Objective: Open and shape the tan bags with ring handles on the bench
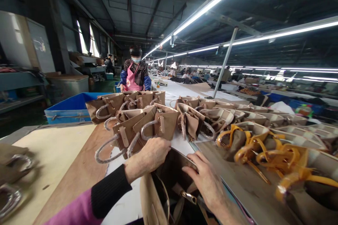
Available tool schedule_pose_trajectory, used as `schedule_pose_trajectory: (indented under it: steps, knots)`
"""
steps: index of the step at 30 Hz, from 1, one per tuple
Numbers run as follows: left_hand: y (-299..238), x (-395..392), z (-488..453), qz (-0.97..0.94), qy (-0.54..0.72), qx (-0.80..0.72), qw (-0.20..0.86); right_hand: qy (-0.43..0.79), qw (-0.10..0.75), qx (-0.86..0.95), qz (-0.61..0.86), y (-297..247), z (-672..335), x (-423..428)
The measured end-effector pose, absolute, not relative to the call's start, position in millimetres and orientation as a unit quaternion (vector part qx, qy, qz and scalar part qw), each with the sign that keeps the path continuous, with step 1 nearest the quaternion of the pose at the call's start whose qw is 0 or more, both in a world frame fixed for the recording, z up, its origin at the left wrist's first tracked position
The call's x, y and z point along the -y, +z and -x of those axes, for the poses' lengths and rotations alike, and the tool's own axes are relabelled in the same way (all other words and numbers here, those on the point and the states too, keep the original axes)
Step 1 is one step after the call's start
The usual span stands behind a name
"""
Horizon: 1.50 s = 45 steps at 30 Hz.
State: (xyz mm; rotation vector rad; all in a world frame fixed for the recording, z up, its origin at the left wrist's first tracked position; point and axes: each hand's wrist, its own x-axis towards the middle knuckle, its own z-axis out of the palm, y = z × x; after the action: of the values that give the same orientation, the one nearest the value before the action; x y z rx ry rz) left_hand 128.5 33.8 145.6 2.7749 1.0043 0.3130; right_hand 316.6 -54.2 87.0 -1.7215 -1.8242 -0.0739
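Close in front of me is a taupe handbag (174,167), its mouth open toward me and a metal zipper end showing inside. My left hand (151,156) grips the bag's far rim at its left corner, fingers closed on the edge. Farther right along the same rim, my right hand (207,179) pinches the edge between thumb and fingers. Just beyond my left hand stand brown handbags (139,130) with plastic-wrapped handles. The lower part of the bag I hold runs out of view.
Rows of brown handbags (237,114) cover the table's right side, with several yellow-handled bags (280,154) nearer me. A blue bin (70,107) stands at the left. Wrapped handles (16,182) lie at the left edge. A person in a pink apron (133,77) stands across the table.
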Motion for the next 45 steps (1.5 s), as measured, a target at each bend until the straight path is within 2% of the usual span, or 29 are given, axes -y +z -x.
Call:
schedule_pose_trajectory:
  steps: [4, 12, 19, 25, 33, 38, 45]
  knots:
    - [151.8, -30.5, -136.6, -0.95, 0.105, -0.29, 0.039, 0.034, 0.345, 0.678, 0.648, 92.8, -311.4, 51.8]
    - [149.9, -39.3, -147.3, -0.95, 0.086, -0.296, 0.047, 0.138, 0.401, 0.648, 0.633, 91.8, -324.7, 63.1]
    - [151.2, -35.8, -145.9, -0.945, 0.089, -0.312, 0.046, 0.09, 0.403, 0.654, 0.634, 89.4, -327.5, 63.4]
    - [158.0, -29.6, -146.5, -0.941, 0.076, -0.324, 0.059, 0.124, 0.429, 0.646, 0.619, 87.6, -328.6, 57.6]
    - [152.1, -23.2, -183.7, -0.958, 0.076, -0.26, 0.093, 0.126, 0.436, 0.648, 0.611, 85.1, -326.0, 61.1]
    - [148.0, -22.5, -184.9, -0.947, 0.091, -0.271, 0.144, 0.103, 0.422, 0.658, 0.615, 82.8, -326.9, 65.4]
    - [152.7, -14.2, -184.9, -0.945, 0.07, -0.29, 0.133, 0.019, 0.374, 0.681, 0.63, 79.4, -330.0, 67.1]
